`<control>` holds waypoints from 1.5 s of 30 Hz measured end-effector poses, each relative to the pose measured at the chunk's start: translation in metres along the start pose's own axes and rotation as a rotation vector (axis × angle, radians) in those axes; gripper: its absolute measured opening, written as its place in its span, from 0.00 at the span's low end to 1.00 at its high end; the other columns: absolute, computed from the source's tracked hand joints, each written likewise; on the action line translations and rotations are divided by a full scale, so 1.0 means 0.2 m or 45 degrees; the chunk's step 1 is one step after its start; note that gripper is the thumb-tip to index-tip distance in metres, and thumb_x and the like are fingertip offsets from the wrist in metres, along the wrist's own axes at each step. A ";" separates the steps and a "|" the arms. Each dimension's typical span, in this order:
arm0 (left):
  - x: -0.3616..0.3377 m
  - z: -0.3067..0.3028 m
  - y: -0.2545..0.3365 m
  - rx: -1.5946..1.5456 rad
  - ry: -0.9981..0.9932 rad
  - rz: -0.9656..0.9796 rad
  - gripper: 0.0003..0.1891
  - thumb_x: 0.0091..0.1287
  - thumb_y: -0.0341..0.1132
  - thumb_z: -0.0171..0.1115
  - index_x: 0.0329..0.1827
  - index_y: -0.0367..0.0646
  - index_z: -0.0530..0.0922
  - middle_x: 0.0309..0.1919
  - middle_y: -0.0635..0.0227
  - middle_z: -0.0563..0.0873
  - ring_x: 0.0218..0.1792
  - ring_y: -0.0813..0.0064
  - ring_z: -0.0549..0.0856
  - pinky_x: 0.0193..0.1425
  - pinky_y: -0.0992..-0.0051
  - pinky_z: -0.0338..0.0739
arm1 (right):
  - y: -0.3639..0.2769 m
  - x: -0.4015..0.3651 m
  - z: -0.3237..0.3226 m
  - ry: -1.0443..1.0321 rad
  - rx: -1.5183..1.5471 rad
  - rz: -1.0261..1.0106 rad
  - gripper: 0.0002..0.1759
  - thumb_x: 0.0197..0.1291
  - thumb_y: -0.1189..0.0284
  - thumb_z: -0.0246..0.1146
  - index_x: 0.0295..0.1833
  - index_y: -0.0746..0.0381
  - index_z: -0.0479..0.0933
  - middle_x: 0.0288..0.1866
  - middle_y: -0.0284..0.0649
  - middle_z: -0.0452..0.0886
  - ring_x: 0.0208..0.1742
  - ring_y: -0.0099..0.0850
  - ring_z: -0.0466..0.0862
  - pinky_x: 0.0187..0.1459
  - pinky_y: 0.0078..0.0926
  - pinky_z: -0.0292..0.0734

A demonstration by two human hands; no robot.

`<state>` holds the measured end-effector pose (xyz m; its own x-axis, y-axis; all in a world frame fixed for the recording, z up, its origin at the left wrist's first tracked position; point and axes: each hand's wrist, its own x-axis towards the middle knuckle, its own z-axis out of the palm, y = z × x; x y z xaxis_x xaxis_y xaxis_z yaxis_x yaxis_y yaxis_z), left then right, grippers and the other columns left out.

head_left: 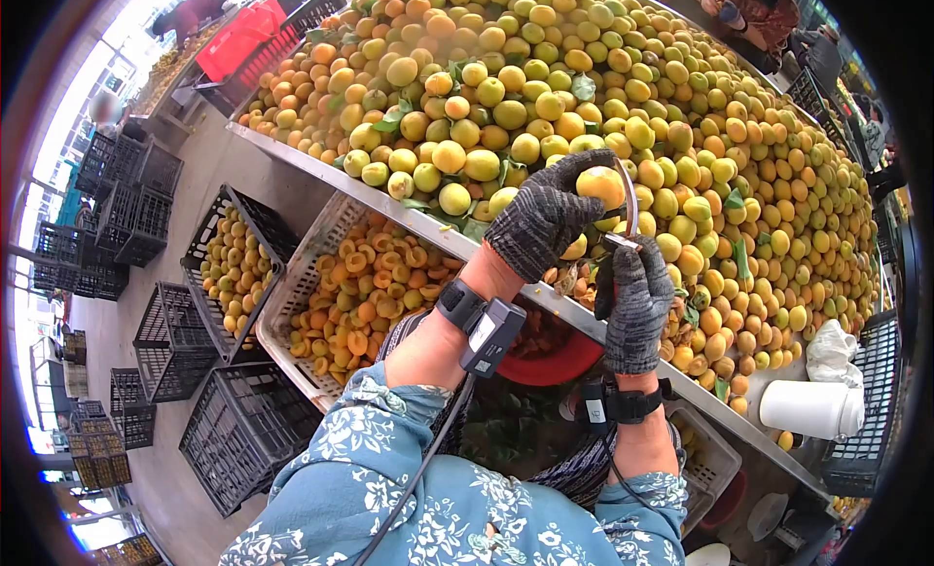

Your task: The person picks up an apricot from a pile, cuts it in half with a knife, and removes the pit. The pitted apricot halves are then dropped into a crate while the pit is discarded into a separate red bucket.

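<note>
My left hand (550, 216), in a dark grey knitted glove, is closed around a yellow-orange apricot (600, 186) above the near edge of the heap. My right hand (637, 303), gloved the same way, grips a small knife with a curved metal blade (631, 198). The blade points up and arcs along the right side of the held apricot; the handle is mostly hidden in my fist. Beneath and beyond both hands spreads a large pile of whole apricots (506, 113), with some green leaves, on a metal-edged table (370, 198).
Left of me, a white crate (282, 318) holds halved apricots; a black crate (199, 264) beside it holds whole ones. Under the table edge sits a red basin (555, 362). A white container (809, 408) stands at right. Black crates (248, 425) occupy the floor. Another person (754, 16) is across the table.
</note>
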<state>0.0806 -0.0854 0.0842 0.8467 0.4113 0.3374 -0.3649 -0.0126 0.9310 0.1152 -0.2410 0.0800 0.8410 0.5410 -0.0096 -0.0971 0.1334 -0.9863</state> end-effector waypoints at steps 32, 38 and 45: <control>-0.05 0.06 -0.12 -1.118 -0.010 -0.501 0.20 0.69 0.38 0.60 0.59 0.35 0.74 0.48 0.62 0.84 0.49 0.68 0.84 0.56 0.70 0.78 | 0.08 0.02 0.00 0.100 -0.171 -0.153 0.11 0.70 0.64 0.57 0.47 0.60 0.77 0.21 0.25 0.72 0.16 0.13 0.67 0.15 0.12 0.58; -0.04 0.07 -0.11 -1.430 0.027 -0.590 0.17 0.67 0.36 0.62 0.54 0.37 0.76 0.46 0.61 0.84 0.46 0.66 0.85 0.53 0.64 0.82 | 0.07 0.03 -0.03 0.083 -0.037 -0.088 0.11 0.69 0.64 0.58 0.47 0.60 0.77 0.22 0.25 0.74 0.17 0.13 0.68 0.16 0.11 0.59; -0.03 0.04 -0.06 -1.009 -0.142 -0.413 0.22 0.66 0.39 0.63 0.57 0.34 0.74 0.47 0.58 0.83 0.48 0.61 0.84 0.56 0.62 0.80 | 0.02 0.07 -0.13 0.062 0.017 -0.112 0.12 0.68 0.63 0.61 0.48 0.60 0.78 0.24 0.26 0.76 0.18 0.12 0.69 0.17 0.11 0.59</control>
<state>0.0821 -0.0947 0.0720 0.9737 0.1921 0.1224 -0.2260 0.7464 0.6260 0.1397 -0.2541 0.0715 0.8713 0.4859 0.0683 -0.0287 0.1894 -0.9815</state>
